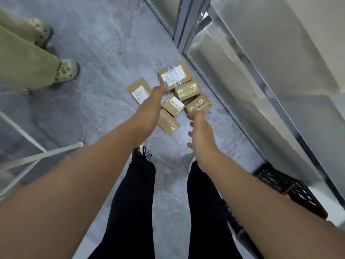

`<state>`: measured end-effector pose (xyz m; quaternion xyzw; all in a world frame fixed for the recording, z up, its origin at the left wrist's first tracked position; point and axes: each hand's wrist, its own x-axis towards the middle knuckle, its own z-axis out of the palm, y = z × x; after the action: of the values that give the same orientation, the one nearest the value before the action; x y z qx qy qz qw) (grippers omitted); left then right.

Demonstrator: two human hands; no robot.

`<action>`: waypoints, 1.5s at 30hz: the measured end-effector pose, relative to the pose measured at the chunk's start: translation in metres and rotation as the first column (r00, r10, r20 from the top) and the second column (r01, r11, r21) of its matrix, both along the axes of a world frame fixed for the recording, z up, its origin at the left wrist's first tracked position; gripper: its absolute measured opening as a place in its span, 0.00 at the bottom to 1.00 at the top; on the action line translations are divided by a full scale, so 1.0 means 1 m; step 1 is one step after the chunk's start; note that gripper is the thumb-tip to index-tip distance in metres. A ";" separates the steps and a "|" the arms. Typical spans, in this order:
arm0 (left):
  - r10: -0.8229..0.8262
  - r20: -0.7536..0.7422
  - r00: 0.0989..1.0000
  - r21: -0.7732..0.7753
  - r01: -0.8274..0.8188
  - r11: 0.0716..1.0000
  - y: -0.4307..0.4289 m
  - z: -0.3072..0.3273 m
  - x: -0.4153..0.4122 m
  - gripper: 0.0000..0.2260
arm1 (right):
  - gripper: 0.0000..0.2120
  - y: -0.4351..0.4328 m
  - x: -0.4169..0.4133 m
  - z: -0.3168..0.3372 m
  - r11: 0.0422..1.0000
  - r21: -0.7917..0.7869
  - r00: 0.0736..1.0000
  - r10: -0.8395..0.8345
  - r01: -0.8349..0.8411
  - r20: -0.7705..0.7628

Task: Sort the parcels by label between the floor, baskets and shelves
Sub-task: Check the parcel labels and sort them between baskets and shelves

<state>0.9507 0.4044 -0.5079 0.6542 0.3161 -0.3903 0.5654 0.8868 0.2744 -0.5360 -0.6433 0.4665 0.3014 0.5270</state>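
I'm holding left grip (155, 98) and right grip (199, 131) wide over the floor (112, 43), parcels (187, 89) lying mid-frame just beyond both.

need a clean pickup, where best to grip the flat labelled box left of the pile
Probably grip the flat labelled box by two opposite edges, from above with the left hand; it lies flat, label up, apart from the pile.

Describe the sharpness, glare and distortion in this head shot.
Head view: wide-angle stretch splays the shelf frame and lengthens the forearms; left hand and right hand are motion-soft; the taped parcel glints; print on the labelled parcel is unreadable; light is soft, shadows faint.
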 end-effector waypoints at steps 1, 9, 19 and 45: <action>0.021 -0.023 1.000 -0.009 -0.022 1.000 -0.002 -0.026 -0.001 0.16 | 0.13 -0.002 0.002 -0.022 1.000 0.009 1.000 0.012 -0.012 -0.015; 0.172 -0.236 0.956 0.102 -0.151 0.983 -0.003 -0.206 -0.008 0.21 | 0.16 -0.014 0.006 -0.210 0.999 0.025 0.985 0.028 -0.024 -0.173; 0.204 -0.262 0.943 0.132 -0.174 0.976 -0.004 -0.369 -0.012 0.24 | 0.16 -0.018 -0.004 -0.373 0.998 0.020 0.965 -0.044 0.051 -0.260; 0.130 -0.204 0.970 0.304 -0.063 0.950 -0.006 -0.342 -0.027 0.19 | 0.47 0.005 -0.041 -0.367 0.960 -0.029 0.918 -0.276 0.279 -0.285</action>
<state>0.9239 0.3987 -0.8501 0.6674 0.4638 -0.3810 0.4408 0.8456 0.2790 -0.9029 -0.5172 0.6223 0.3162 0.4952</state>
